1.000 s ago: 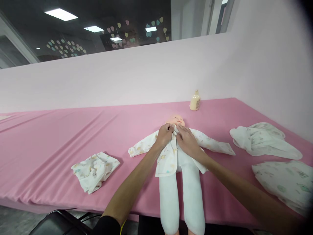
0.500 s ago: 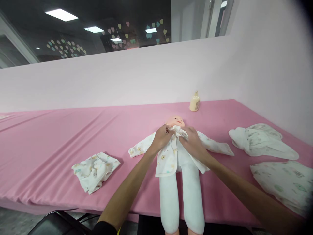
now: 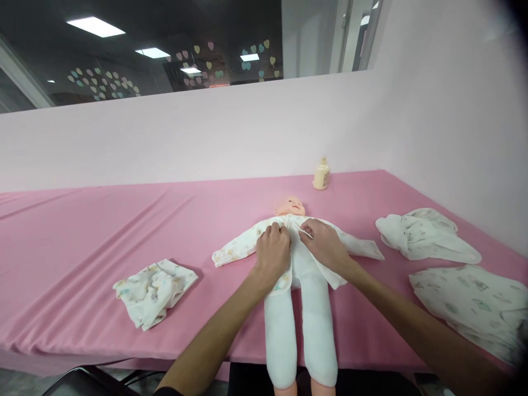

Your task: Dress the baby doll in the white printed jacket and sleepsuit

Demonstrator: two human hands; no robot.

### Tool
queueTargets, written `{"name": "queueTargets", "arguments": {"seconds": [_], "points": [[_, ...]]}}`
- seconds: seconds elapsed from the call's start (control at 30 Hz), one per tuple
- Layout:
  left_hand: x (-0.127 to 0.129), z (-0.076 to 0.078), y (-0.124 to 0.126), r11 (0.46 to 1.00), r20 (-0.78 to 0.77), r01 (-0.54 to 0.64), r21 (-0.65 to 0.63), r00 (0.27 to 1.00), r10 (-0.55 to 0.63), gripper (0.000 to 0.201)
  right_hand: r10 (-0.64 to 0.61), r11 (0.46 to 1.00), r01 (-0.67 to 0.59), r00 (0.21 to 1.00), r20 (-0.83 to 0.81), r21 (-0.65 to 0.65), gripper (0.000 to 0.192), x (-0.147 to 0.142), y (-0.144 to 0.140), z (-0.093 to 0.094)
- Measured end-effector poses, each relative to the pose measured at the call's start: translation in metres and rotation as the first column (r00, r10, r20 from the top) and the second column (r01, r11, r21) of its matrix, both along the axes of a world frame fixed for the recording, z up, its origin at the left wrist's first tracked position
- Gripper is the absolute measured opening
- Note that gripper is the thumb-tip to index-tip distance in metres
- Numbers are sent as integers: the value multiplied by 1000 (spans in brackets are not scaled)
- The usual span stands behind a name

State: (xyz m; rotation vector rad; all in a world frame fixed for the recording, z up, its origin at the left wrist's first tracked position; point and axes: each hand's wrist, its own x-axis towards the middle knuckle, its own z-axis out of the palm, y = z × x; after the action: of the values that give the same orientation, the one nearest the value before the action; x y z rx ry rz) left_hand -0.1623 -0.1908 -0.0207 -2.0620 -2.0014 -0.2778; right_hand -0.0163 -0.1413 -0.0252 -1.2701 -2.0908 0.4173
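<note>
A baby doll [image 3: 292, 207] lies on its back on the pink-covered table, its legs reaching past the near edge. It wears a white printed baby jacket [image 3: 237, 248] with the sleeves spread wide and the front parted over a white cloth body. My left hand [image 3: 274, 247] is closed on the jacket's left front panel at the chest; its fingertips are partly hidden. Pinched in my right hand [image 3: 324, 242] is the edge of the opposite front panel, just below the neck.
A folded printed garment [image 3: 155, 292] lies to the left. On the right are a crumpled white cloth [image 3: 429, 236] and a printed cloth [image 3: 470, 300]. A cream pump bottle [image 3: 322, 175] stands behind the doll near the white wall [image 3: 185, 137]. A dark chair [image 3: 86, 382] is at lower left.
Both hands have moved from the collar down the jacket's front. The left hand now covers more of the left panel. The whole view has shifted slightly.
</note>
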Motion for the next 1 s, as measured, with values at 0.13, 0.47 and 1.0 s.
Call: {"name": "queueTargets", "arguments": {"seconds": [0.13,0.47,1.0], "points": [[-10,0,-2,998,43,57,25,997,-58,22,-4,998,0,998,-59,-64,9,3,-6,5],[-10,-2,8,998,200,-60,-21,978,63,18,-1,993,-14,992,-130,-114,10,-1,-5,1],[-14,-7,18,967,506,168,193,827,-245,20,4,967,-75,960,-279,-245,24,1,-8,3]]}}
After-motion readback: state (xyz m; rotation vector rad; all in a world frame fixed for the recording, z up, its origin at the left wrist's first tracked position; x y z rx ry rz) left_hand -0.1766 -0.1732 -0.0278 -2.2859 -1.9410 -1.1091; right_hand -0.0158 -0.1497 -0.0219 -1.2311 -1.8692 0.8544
